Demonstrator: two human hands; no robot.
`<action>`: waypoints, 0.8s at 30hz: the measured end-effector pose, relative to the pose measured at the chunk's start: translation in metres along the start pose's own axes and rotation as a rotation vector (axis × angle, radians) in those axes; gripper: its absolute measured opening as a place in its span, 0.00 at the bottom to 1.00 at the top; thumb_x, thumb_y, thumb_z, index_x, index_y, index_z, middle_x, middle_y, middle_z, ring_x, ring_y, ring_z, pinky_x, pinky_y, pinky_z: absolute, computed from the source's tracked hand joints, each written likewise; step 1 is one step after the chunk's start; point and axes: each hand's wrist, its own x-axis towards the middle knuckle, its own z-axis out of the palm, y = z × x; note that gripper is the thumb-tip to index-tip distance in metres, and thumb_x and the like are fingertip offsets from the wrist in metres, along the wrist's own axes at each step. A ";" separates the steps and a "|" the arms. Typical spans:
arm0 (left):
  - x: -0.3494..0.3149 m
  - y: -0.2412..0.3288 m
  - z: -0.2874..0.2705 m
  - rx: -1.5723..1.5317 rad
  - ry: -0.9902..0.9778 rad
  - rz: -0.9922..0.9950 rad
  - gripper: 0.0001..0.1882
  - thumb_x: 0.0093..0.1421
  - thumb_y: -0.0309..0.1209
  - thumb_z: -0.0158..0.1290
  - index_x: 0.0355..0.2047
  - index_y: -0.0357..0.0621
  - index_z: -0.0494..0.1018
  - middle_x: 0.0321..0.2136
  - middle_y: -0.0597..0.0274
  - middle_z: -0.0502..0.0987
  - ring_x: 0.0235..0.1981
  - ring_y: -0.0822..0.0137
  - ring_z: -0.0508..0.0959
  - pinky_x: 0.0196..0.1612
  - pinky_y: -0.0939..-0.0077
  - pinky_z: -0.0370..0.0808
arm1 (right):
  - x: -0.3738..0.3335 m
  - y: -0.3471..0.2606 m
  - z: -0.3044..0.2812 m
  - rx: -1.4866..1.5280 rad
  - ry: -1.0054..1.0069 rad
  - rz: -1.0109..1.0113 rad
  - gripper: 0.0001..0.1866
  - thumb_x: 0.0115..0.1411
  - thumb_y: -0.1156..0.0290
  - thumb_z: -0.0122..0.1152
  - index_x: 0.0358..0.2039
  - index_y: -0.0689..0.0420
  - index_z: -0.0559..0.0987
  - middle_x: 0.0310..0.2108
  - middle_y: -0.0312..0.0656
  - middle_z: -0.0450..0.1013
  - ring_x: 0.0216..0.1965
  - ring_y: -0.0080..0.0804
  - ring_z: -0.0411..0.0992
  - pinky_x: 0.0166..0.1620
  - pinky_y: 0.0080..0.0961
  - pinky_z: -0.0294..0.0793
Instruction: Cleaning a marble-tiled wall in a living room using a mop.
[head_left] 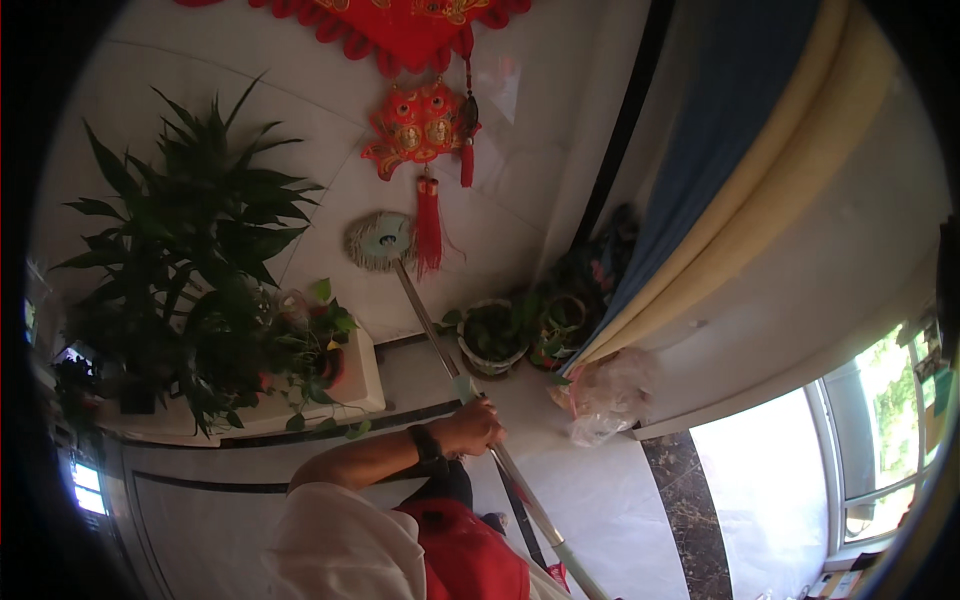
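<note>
My left hand [474, 427], with a dark watch on its wrist, is closed round the metal pole of a mop [430, 325]. The pole slants from the lower right up to a round mop head [381, 241] with a pale green disc and a grey-beige fringe. That head is up against the white tiled wall [330, 150], left of a red tassel [428, 225]. The tassel hangs below a red and gold fish-shaped ornament [422, 125]. The lower pole runs out past the bottom edge. My right hand is out of the picture.
A tall leafy plant [200, 210] and a smaller potted plant [328, 345] stand on a white ledge [366, 375] at left. Floor pots [491, 345] sit right of the pole, near a clear plastic bag [608, 395]. A blue and beige curtain [735, 190] hangs at right, near a window [880, 440].
</note>
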 end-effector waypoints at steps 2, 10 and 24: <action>-0.002 0.009 -0.023 0.021 0.087 0.025 0.07 0.36 0.32 0.56 0.16 0.51 0.69 0.16 0.66 0.70 0.29 0.63 0.72 0.39 0.67 0.63 | 0.000 0.005 -0.007 -0.006 0.060 -0.050 0.46 0.42 0.46 0.69 0.51 0.70 0.67 0.45 0.62 0.69 0.48 0.54 0.67 0.49 0.40 0.69; -0.017 0.027 -0.067 0.118 0.271 0.056 0.06 0.40 0.30 0.56 0.20 0.50 0.71 0.22 0.67 0.70 0.31 0.65 0.71 0.39 0.69 0.63 | -0.013 -0.006 -0.014 0.022 0.209 -0.239 0.33 0.41 0.56 0.73 0.41 0.69 0.75 0.32 0.56 0.75 0.33 0.48 0.74 0.38 0.35 0.73; -0.026 0.045 -0.156 0.408 0.459 0.089 0.09 0.44 0.26 0.52 0.30 0.47 0.72 0.27 0.65 0.68 0.34 0.66 0.70 0.49 0.65 0.63 | 0.033 -0.013 -0.011 0.298 0.289 -0.524 0.21 0.45 0.59 0.72 0.24 0.65 0.74 0.14 0.37 0.67 0.18 0.23 0.62 0.20 0.29 0.62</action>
